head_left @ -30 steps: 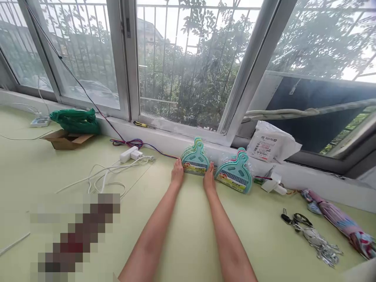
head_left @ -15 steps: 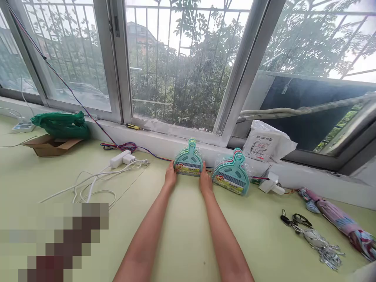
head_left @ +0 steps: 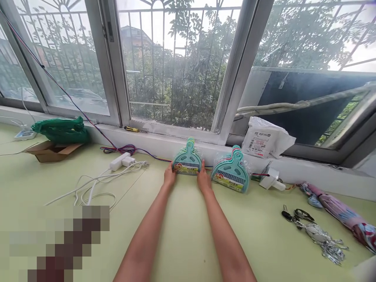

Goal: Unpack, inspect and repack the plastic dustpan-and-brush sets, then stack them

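A stack of teal toy-like dustpans with brushes (head_left: 188,159), wrapped in clear plastic, leans upright against the white ledge. My left hand (head_left: 169,174) holds its left edge and my right hand (head_left: 203,176) its right edge, so the stack sits between them. Just right of my right hand, a second wrapped stack of teal and pink dustpans (head_left: 232,171) leans on the same ledge, apart from the first. Both stacks carry a yellow-green label at the lower front. Some of my fingers are hidden behind the first stack.
On the green table (head_left: 182,235) lie a white power strip (head_left: 120,161) with cables, an open cardboard box (head_left: 53,152), a green bag (head_left: 63,130), keys (head_left: 289,215) and a folded umbrella (head_left: 337,209). A white package (head_left: 260,139) and a screwdriver (head_left: 131,129) rest on the ledge.
The camera view has shifted slightly. Both hands remain at the sides of the first stack, and nothing else has visibly moved.
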Tool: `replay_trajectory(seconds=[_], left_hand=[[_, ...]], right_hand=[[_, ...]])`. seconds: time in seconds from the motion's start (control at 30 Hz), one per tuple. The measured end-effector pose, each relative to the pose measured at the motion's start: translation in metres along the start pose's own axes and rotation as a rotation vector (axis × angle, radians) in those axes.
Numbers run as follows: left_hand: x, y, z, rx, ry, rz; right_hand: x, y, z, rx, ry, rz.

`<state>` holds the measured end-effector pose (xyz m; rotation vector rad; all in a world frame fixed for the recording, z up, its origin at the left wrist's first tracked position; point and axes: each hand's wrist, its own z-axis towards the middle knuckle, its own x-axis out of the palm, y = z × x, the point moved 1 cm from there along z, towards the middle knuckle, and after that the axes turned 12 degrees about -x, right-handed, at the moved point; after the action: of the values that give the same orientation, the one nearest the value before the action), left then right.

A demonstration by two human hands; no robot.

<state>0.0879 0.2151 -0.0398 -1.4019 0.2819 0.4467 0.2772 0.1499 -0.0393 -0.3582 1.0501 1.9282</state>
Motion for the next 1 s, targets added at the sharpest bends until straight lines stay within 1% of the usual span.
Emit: replay_trajectory(seconds=[0.13,0.2,0.3,0.37,0.5,0.57,0.6,0.67,0.73,0.77,0.8,0.87,0.9,0.93,1.0], left_hand=[[0.004,0.002,0.002,0.063,0.013,-0.046],[0.007,0.004,0.004,0.09,-0.005,-0.086],[0.01,0.006,0.004,0.09,-0.026,-0.124],[0.01,0.005,0.0,0.085,-0.022,-0.131],[0.002,0.0,-0.019,0.072,-0.064,-0.146],[-0.006,-0.001,-0.032,0.034,-0.095,-0.186],[-0.01,-0.001,-0.039,-0.002,-0.121,-0.223],[-0.021,0.002,-0.054,-0.098,-0.193,-0.324],[-0.032,0.007,-0.069,-0.202,-0.256,-0.426],[-0.037,0.01,-0.078,-0.242,-0.262,-0.465],[-0.041,0.013,-0.086,-0.263,-0.243,-0.492],[-0.049,0.018,-0.105,-0.24,-0.148,-0.515],[-0.052,0.02,-0.115,-0.209,-0.092,-0.517],[-0.054,0.022,-0.125,-0.178,-0.041,-0.515],[-0.059,0.022,-0.142,-0.145,0.039,-0.495]], right_hand=[[-0.003,-0.001,-0.001,-0.025,0.032,0.035],[-0.004,-0.004,0.001,-0.023,0.058,0.063],[-0.005,-0.004,0.002,-0.053,0.036,0.08],[-0.008,0.004,-0.001,-0.118,-0.021,0.036],[-0.021,0.035,-0.019,-0.258,-0.122,-0.092],[-0.031,0.046,-0.031,-0.267,-0.181,-0.148],[-0.038,0.047,-0.038,-0.236,-0.232,-0.17],[-0.055,0.039,-0.05,-0.093,-0.392,-0.191],[-0.076,0.02,-0.061,0.106,-0.571,-0.182],[-0.087,0.008,-0.067,0.199,-0.638,-0.179],[-0.098,-0.004,-0.072,0.277,-0.684,-0.18],[-0.12,-0.027,-0.079,0.375,-0.713,-0.203],[-0.131,-0.038,-0.082,0.41,-0.696,-0.223],[-0.142,-0.047,-0.083,0.44,-0.654,-0.24],[-0.159,-0.063,-0.082,0.484,-0.514,-0.242]])
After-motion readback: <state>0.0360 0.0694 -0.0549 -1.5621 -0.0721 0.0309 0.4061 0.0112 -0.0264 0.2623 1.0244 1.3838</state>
